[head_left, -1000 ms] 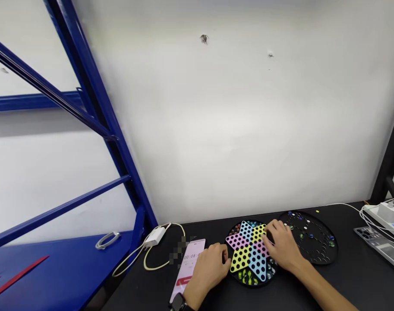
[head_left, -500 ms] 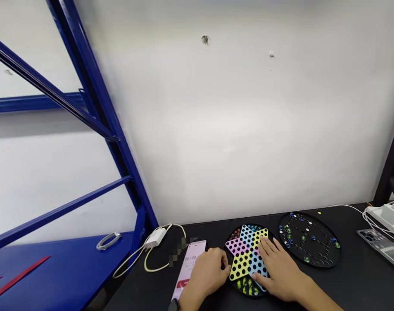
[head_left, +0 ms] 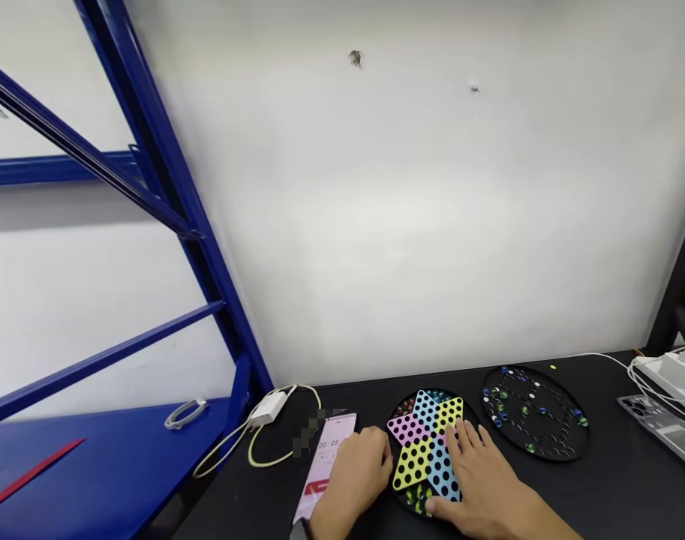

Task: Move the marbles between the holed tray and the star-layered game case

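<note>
A round black Chinese checkers board (head_left: 391,461) lies on the black tabletop, with a coloured star panel (head_left: 414,461) of pink, blue and yellow holed points on it. Green-yellow marbles (head_left: 418,495) show at its near edge, reddish and blue ones at the far edge. My right hand (head_left: 480,484) is spread flat over the right side, fingers on the panel, thumb by the green-yellow marbles. Beside the left rim, my left hand (head_left: 360,469) has its fingers curled in; its palm is hidden. A phone (head_left: 325,461) showing a timer lies left of it.
A second round black tray (head_left: 561,439) with scattered marbles sits to the right. Beyond it are a phone-like device (head_left: 662,431), a white power strip (head_left: 671,375) and cables. At left are a white adapter (head_left: 268,407) with its cord and a blue metal frame (head_left: 207,259). A wall stands behind.
My right hand has slid slightly toward me on the panel, its thumb now down by the green-yellow marbles. My left hand stays curled at the left rim. The view has shifted a little.
</note>
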`<state>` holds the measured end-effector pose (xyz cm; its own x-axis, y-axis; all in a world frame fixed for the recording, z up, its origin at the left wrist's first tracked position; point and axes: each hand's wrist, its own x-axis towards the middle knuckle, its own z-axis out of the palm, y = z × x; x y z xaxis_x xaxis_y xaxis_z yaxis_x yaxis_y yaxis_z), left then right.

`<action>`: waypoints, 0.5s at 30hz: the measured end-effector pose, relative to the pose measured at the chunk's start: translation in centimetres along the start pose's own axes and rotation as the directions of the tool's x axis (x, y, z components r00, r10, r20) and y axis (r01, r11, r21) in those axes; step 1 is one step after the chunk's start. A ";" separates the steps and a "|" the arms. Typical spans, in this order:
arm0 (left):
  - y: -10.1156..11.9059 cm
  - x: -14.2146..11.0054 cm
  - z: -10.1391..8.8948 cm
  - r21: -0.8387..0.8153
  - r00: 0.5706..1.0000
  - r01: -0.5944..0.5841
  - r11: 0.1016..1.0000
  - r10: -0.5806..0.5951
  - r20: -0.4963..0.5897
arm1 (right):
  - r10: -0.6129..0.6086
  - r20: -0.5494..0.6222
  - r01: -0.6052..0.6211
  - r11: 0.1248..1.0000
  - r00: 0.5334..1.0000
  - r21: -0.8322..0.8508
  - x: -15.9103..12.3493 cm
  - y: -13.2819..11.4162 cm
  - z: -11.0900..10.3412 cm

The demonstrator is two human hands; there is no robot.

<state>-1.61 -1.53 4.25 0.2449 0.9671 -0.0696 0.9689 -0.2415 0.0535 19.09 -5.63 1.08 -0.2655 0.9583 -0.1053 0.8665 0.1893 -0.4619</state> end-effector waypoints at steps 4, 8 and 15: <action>0.3 0.2 0.1 0.069 0.999 -0.030 0.997 0.031 -0.018 | 0.002 -0.029 0.000 0.998 1.000 0.059 -0.4 -0.4 -2.0; 0.3 0.5 -0.3 -0.083 0.991 -0.047 0.995 0.036 -0.128 | 0.042 -0.201 -0.006 0.984 0.979 0.176 -0.2 0.1 -2.8; 2.7 -0.1 1.4 -0.276 0.901 -0.347 0.896 0.238 -0.362 | -0.054 -0.188 0.154 0.807 0.981 0.570 1.0 -0.8 -0.2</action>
<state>0.99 -2.35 3.03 0.4385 0.8434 0.3105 0.7738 -0.5300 0.3469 18.27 -4.79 1.54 -0.2277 0.9698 0.0875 0.4178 0.1785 -0.8908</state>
